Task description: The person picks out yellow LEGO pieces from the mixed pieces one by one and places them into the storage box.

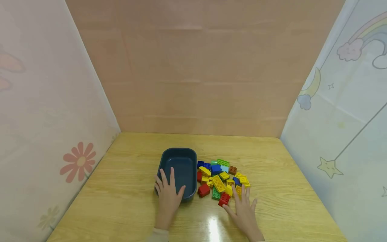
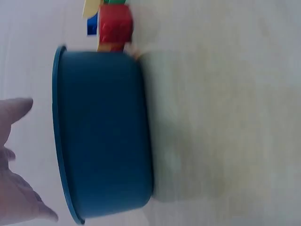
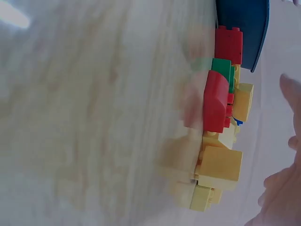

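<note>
A dark blue rectangular bin [image 1: 181, 153] stands on the table, its inside bare where I can see it. Over the bin's near left part my left hand [image 1: 168, 195] is spread with straight fingers, holding nothing. In the left wrist view the fingers [image 2: 16, 110] show above the rim, apart from it. To the bin's right lies a loose heap of toy building bricks, among them a yellow brick [image 1: 218, 184] and a red brick [image 1: 224, 199]. My right hand [image 1: 244, 213] hovers at the heap's near edge, fingers spread, thumb close to that red brick; contact there is unclear.
The wooden table [image 1: 136, 151] runs back to a tan wall covering [image 1: 199, 84]. Patterned white sheets flank it, with a flower [image 1: 79, 162] on the left and a star [image 1: 330, 167] on the right. A second red brick [image 1: 204, 190] lies near the bin's right side.
</note>
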`<state>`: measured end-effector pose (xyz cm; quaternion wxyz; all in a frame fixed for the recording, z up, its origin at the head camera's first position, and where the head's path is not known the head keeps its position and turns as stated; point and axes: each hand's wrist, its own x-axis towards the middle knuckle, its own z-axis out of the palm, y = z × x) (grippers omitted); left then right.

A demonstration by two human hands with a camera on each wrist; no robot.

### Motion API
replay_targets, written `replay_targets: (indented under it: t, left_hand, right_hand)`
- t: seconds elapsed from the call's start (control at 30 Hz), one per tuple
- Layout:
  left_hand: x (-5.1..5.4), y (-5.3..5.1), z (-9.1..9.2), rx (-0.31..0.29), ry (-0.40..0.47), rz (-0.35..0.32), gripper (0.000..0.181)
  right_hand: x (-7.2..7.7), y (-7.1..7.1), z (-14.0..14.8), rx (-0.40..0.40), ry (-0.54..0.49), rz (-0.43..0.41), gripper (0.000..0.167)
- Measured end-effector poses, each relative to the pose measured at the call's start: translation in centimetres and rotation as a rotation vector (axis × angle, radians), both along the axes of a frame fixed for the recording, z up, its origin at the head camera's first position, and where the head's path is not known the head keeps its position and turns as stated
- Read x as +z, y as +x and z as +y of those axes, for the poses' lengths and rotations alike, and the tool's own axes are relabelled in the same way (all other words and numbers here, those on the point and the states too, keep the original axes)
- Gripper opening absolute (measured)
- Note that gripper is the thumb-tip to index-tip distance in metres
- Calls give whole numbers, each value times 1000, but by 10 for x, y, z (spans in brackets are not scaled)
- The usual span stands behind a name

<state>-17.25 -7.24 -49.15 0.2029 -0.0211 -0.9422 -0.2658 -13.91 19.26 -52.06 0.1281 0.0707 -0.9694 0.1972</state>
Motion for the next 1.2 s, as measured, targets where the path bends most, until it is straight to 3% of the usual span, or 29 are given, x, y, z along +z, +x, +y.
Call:
replay_targets:
  t: [0.13,0.37,0.6,0.87,1.03,1.2]
  left_hand:
    - [5,-13,-12,37,93,6,76]
    - [5,-32,-25,70,193,-115,64]
    - [-2,-48,-34,152,154,-145,51]
    - [-2,-60,-42,243,134,-230,28]
    - [-9,-66,-47,256,145,-288,30]
    - [-15,-70,-45,244,148,-290,38]
  right_hand:
    - [0,-3,1,-8,-74,-21,72]
    - [-4,-6,3,-10,-159,21,62]
    - [-3,-14,1,2,-212,64,56]
    - [-1,-22,1,-18,-236,-64,56]
    - [3,-24,-3,2,-250,-49,53]
    - [8,-28,-3,25,-231,35,48]
